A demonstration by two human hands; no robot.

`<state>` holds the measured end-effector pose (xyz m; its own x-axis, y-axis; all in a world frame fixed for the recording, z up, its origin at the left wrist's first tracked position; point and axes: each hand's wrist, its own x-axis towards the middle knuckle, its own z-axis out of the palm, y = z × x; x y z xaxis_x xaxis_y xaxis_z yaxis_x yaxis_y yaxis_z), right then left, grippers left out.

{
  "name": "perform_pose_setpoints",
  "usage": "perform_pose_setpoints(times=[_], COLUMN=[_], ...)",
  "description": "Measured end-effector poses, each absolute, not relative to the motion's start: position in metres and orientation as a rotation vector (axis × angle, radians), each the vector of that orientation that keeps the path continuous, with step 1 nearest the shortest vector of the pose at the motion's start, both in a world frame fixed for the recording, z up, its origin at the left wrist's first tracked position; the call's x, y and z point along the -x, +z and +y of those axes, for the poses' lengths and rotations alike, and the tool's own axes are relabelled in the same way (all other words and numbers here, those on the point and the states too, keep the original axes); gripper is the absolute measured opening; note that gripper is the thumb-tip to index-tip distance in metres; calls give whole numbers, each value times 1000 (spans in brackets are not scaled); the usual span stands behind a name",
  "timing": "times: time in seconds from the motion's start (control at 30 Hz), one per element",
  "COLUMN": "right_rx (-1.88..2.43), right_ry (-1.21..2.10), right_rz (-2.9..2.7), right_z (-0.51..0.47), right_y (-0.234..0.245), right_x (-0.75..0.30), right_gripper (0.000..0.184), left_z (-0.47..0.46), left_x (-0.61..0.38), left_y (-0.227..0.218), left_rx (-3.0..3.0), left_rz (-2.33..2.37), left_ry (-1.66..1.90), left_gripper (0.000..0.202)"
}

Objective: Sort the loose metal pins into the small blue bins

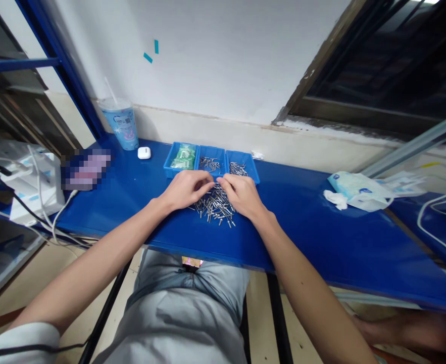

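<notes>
Head view, with places read as clock positions around the pile:

1. A loose pile of metal pins [214, 206] lies directly on a blue bench [321, 242], just in front of the trays.
2. The left hand [187, 189] rests at the pile's upper left edge, its fingers [203, 178] curled down towards the pins.
3. The right hand [241, 196] rests at the upper right edge, its fingers [225, 183] curled the same way. The two hands are just beside each other, fingertips almost meeting. I cannot tell whether either is pinching a pin.
4. At 12 o'clock, three blue trays stand side by side, touching. The left tray [171, 163] holds green packets [183, 157], the middle tray [207, 149] holds pins [209, 164], and the right tray [251, 169] holds more pins [238, 169].
5. At 11 o'clock sit a small white case [144, 152] and a plastic cup with a straw [118, 124].
6. At 9 o'clock, white boxes [37, 189] sit among cables [52, 222], beside a blurred patch [86, 169].
7. At 3 o'clock lie a plastic packet [359, 191] and crumpled white tissue [335, 199].
</notes>
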<state>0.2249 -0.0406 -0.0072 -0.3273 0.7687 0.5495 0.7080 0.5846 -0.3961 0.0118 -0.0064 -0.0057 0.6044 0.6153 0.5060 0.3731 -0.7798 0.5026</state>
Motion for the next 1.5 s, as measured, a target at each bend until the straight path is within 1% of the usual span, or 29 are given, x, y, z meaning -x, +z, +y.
perform_pose_setpoints(times=[0.2, 0.33, 0.4, 0.57, 0.77, 0.87, 1.07, 1.37, 1.5], right_rx=[1178, 1175, 1176, 1163, 1134, 1112, 1136, 1011, 992], right_ry=[89, 90, 111, 220, 245, 211, 141, 140, 126], right_rz=[-2111, -2121, -2120, -2078, -2067, -2072, -2108, -2106, -2100], right_z=[-40, -40, -41, -44, -44, -43, -41, -39, -39], right_y=[-9, -8, -7, -4, -4, -4, -7, -7, -7], right_x=[-225, -225, -225, -225, -225, -225, -226, -227, -227], right_gripper=[45, 43, 39, 20, 15, 17, 33, 22, 20], left_z=[-9, -9, -9, -8, -7, -7, -6, -7, -7], left_x=[-12, -12, -12, -12, -11, -10, -10, -11, -10], left_y=[-4, -4, -4, -5, -5, -5, -7, -6, -5], left_rx=[-2476, -2470, -2465, -2463, -2459, -2476, -2515, -2483, -2498], left_rz=[768, 748, 755, 774, 802, 795, 745, 772, 783], left_ry=[939, 940, 943, 982, 1003, 981, 952, 944, 928], left_gripper=[26, 23, 23, 23, 24, 28, 30, 23, 27])
